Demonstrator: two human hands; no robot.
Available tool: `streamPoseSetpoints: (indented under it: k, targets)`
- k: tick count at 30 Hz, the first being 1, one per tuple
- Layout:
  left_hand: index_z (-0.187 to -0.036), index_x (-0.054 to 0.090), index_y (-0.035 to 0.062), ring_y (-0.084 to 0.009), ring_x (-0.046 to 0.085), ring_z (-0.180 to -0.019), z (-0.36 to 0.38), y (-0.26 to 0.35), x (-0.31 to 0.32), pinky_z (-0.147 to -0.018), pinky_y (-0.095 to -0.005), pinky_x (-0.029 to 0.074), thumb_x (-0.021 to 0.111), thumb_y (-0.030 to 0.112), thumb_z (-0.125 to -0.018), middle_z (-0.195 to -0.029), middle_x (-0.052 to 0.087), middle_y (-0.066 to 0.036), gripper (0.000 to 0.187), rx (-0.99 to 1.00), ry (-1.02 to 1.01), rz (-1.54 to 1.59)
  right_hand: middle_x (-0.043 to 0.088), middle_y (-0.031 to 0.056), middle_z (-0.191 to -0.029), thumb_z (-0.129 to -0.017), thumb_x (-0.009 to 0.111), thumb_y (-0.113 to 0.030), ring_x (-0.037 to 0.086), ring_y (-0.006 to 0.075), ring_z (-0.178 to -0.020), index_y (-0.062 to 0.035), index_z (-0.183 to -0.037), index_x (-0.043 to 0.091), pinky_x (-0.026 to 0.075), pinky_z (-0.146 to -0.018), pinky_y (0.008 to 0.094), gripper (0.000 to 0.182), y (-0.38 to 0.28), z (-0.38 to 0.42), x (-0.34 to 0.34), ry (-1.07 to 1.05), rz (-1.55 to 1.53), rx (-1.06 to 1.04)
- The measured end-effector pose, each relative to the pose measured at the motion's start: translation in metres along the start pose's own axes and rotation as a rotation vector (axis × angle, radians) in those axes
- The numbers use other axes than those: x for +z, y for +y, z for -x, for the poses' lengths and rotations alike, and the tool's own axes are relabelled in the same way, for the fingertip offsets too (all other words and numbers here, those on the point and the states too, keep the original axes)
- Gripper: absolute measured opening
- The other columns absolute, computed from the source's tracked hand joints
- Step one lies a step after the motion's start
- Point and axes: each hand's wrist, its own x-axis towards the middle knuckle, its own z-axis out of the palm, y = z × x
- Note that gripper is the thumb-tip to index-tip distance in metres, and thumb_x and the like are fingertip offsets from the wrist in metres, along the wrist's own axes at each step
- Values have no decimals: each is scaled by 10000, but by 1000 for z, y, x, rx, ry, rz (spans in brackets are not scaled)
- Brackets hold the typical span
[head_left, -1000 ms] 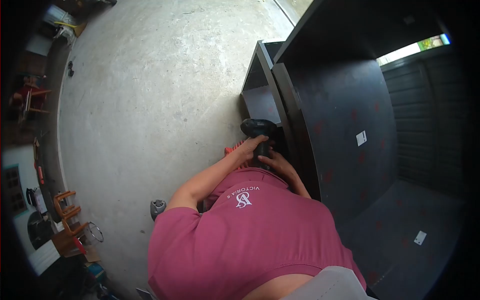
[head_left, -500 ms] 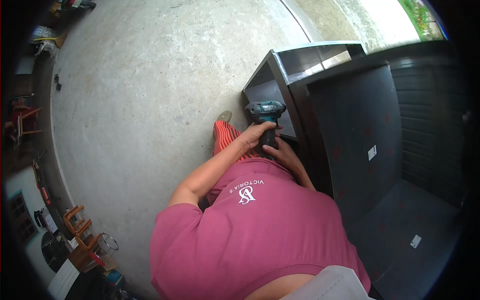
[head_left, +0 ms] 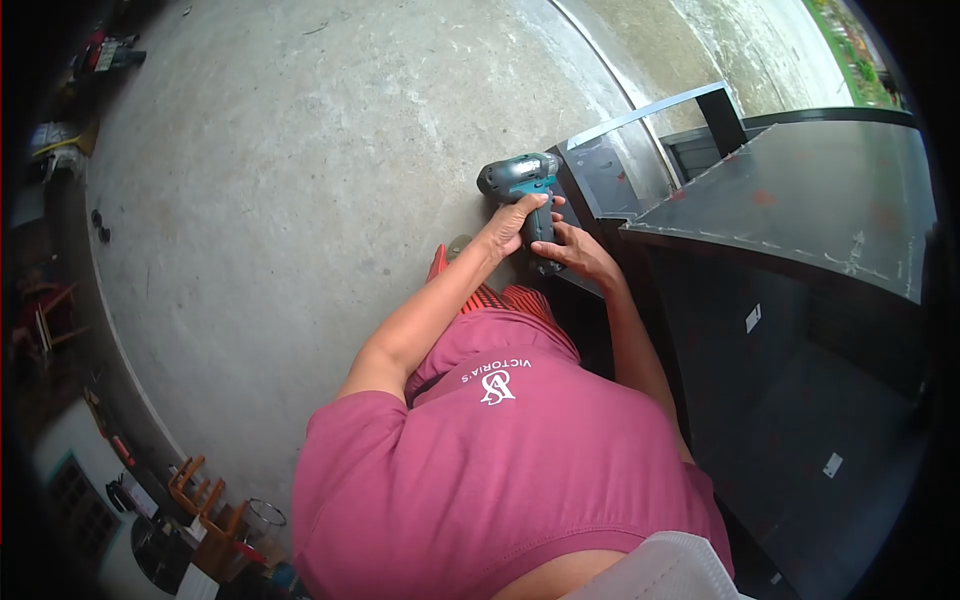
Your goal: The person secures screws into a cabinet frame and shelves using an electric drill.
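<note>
A teal-and-black cordless drill (head_left: 522, 178) points to the right, its nose right at the dark edge of a metal cabinet frame (head_left: 590, 190). My left hand (head_left: 515, 222) wraps the upper part of the drill's handle, near the trigger. Lower down the same handle, my right hand (head_left: 585, 252) grips from the right side, thumb across the grip. The cabinet's large dark panel (head_left: 790, 360) stands close along my right arm, with small white labels on it.
Grey concrete floor (head_left: 280, 180) lies to the left and ahead. Wooden furniture (head_left: 200, 490) and assorted items line the left wall. My striped trouser leg (head_left: 510, 300) is just under the drill. A floor seam (head_left: 600, 60) runs beyond the cabinet.
Both hands have moved the drill up and forward, bringing its nose to the frame's edge. The view has shifted, showing more of the cabinet's top panel.
</note>
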Motion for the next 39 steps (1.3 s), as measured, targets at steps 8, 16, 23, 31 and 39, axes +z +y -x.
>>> streamPoseSetpoints:
  k: [8,16,23,31,39]
  targets:
    - [-1067,497,22,-205,583,-859,-8,18,-4,-762,-341,517,610,210,-793,-1050,578,-128,351,-68,10,-31,599,128,-955,-779,625,-411,570,207,-912,8,-1106,508,427,-802,316,544,-13,-11,3,26,-130,-17]
    - [-1032,512,44,-191,588,-811,-12,21,-9,-727,-332,516,637,208,-782,-1004,592,-130,324,-94,13,-41,608,117,-955,-779,637,-373,574,189,-909,12,-1092,525,430,-798,300,508,-10,-14,8,79,-78,32]
    - [-1028,511,37,-193,592,-806,-11,24,-10,-727,-331,513,639,208,-780,-995,594,-130,327,-100,32,-83,614,116,-946,-769,644,-389,577,192,-902,12,-1090,526,431,-797,306,527,-5,-18,13,106,-83,18]
    - [-1067,495,28,-202,588,-832,-9,26,-13,-742,-335,507,604,203,-805,-1068,582,-132,333,-143,1,-116,618,146,-933,-763,620,-454,589,231,-904,14,-1042,550,433,-791,319,549,6,-19,24,184,-107,-30]
    - [-1240,359,28,-254,517,-1044,38,22,4,-898,-380,433,537,165,-853,-1237,481,-129,447,-332,-47,-260,595,224,-909,-770,597,-471,593,328,-861,35,-990,535,444,-729,372,555,2,41,53,196,-46,-28]
